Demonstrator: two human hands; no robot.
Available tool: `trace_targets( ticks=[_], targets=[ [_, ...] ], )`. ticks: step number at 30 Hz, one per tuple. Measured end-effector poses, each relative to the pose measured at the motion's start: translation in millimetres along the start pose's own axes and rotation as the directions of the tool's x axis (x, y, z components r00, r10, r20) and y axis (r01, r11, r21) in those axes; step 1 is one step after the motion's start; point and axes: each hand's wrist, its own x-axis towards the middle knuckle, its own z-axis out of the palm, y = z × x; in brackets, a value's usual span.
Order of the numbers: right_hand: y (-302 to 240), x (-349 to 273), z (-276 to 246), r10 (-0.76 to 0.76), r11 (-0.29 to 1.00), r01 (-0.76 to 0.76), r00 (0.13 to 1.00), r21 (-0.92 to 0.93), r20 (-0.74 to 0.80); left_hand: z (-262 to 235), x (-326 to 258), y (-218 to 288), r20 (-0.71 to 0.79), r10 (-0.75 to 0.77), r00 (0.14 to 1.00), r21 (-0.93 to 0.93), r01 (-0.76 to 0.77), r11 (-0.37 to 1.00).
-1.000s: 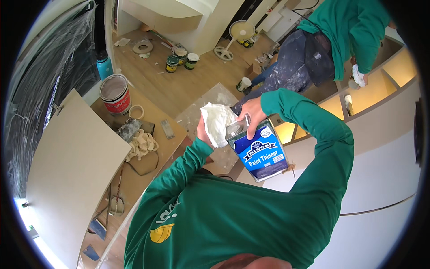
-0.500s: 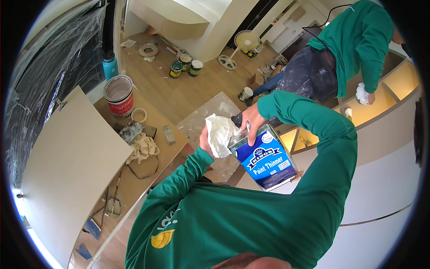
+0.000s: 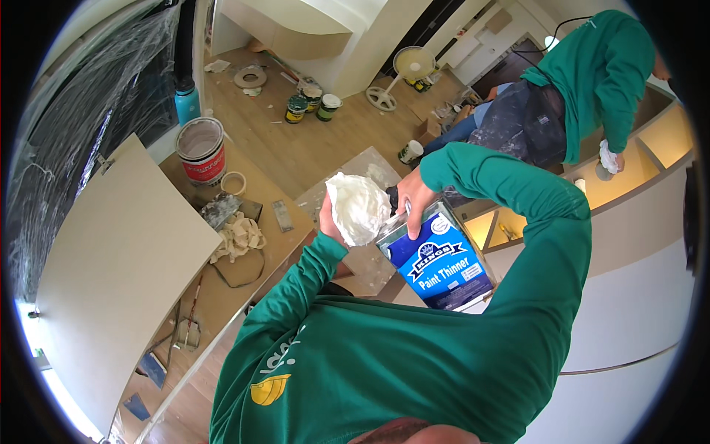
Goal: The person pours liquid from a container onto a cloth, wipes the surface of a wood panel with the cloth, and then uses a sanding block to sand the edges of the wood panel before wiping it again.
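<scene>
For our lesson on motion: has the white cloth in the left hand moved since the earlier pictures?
Yes: judged against the table, the white cloth has shifted slightly left, towards it.

The left fingers [image 3: 328,222] held a crumpled white wad [image 3: 361,209] beside a blue can [image 3: 438,260], which the right fingers [image 3: 415,224] gripped at its top.

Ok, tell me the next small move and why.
Probably tip the blue rectangular metal can upright with the right hand: its top leans toward the crumpled white cloth in the left hand, so contents might spill.
</scene>
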Motion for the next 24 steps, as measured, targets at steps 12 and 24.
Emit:
trace_targets(
  ticks=[12,24],
  targets=[
    [-19,-9,-10,-0.001,0.999,0.003,0.999,-0.043,0.046,-6,-6,-11,-0.010,0.006,1.000,0.015,-0.005,1.000],
    [-25,-16,-8,0.022,0.998,-0.021,0.999,-0.052,0.024,-5,-10,-4,0.028,-0.017,0.999,0.002,0.017,1.000]
  ],
)
